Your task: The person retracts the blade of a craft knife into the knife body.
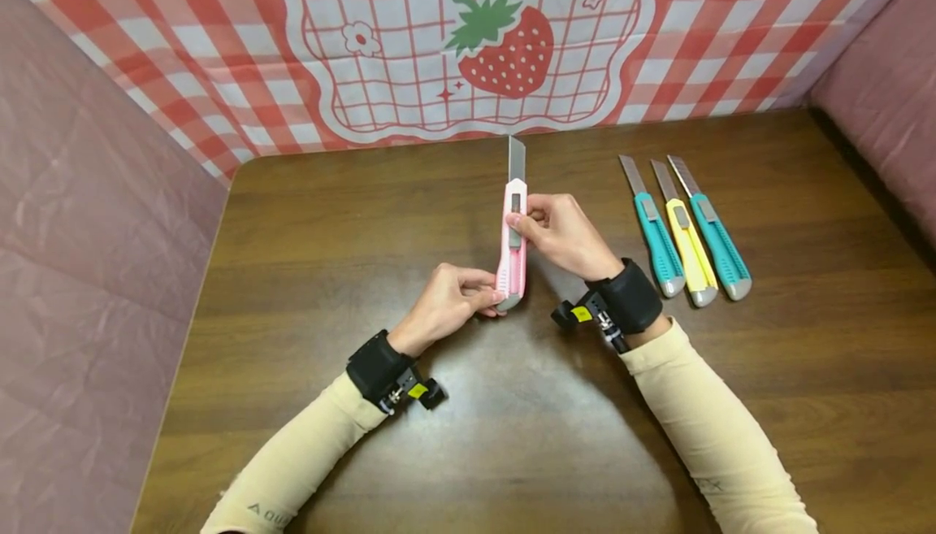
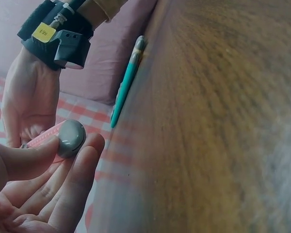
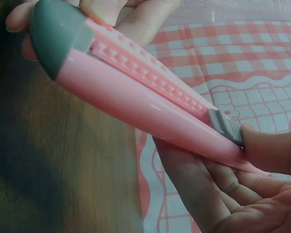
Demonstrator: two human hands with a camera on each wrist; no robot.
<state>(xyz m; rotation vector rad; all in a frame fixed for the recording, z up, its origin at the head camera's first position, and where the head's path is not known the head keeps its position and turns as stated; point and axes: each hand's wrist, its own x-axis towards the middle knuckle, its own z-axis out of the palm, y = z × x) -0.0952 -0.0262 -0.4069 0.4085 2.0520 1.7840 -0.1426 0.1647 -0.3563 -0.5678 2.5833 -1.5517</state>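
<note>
Holding a pink knife (image 1: 516, 267) above a wooden table (image 1: 329, 217), a person pinches the gray cap (image 2: 72, 138) at its near end in the left grip (image 1: 449, 302) and clasps the handle (image 3: 136, 106) in the right grip (image 1: 566, 233), whose thumb (image 3: 271, 150) rests against the gray slider (image 3: 225, 127). The wide blade (image 1: 517, 160) is out, pointing away from the person toward a strawberry-print cloth (image 1: 398, 46). From where I stand, that bare edge looks the chief hazard: should the thumb slip off the slider, or the right fingers creep up the handle, skin could meet steel. A loose pinch on the smooth, rounded cap might let that end swing. Off to the right, a yellow knife (image 1: 691, 253) lies between two teal knives (image 1: 660, 245), all three blades exposed; a careless sweep of the right forearm (image 1: 705, 416) could scatter them or end in a cut.
</note>
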